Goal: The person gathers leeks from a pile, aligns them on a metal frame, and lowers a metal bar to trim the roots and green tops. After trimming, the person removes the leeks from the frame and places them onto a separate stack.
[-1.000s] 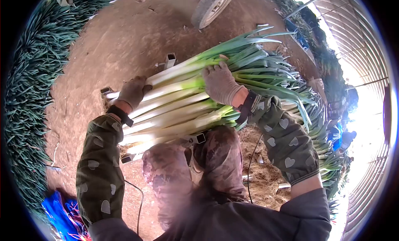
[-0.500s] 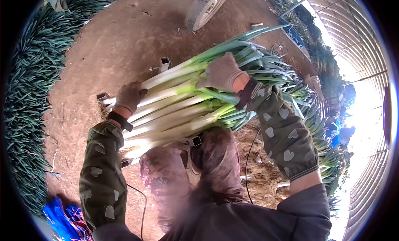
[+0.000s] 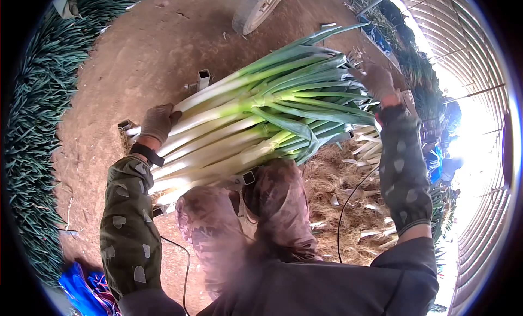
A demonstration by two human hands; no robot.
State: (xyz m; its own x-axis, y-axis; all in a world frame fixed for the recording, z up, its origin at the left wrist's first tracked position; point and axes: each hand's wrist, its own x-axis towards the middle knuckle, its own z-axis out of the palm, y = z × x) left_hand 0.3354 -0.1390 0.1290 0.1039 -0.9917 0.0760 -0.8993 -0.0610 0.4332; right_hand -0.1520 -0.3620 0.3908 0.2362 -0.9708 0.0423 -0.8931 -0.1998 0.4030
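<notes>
Long leeks (image 3: 218, 117) lie side by side over metal supports in front of my knees, white root ends to the left and green leaves to the right. My left hand (image 3: 157, 123), in a knit glove, is closed round the white end of the far-side leek. Out at the leaf tips is my gloved right hand (image 3: 376, 83), blurred by motion, its fingers overlapping the leaf ends in this view. I cannot tell whether it grips any of them. One leaf folds over near the front of the bundle.
Square metal tube ends (image 3: 204, 78) stick up around the leeks. A black cable (image 3: 342, 229) runs by my right leg over roots and trimmings (image 3: 332, 193). Stacked leeks (image 3: 41, 131) line the left side. A wheel (image 3: 256, 10) stands ahead, blue bundled material (image 3: 81, 289) lower left.
My right hand has moved right, from the middle of the leeks to their leaf tips, and the leaves now lie more gathered. My left hand keeps its place on the white end.
</notes>
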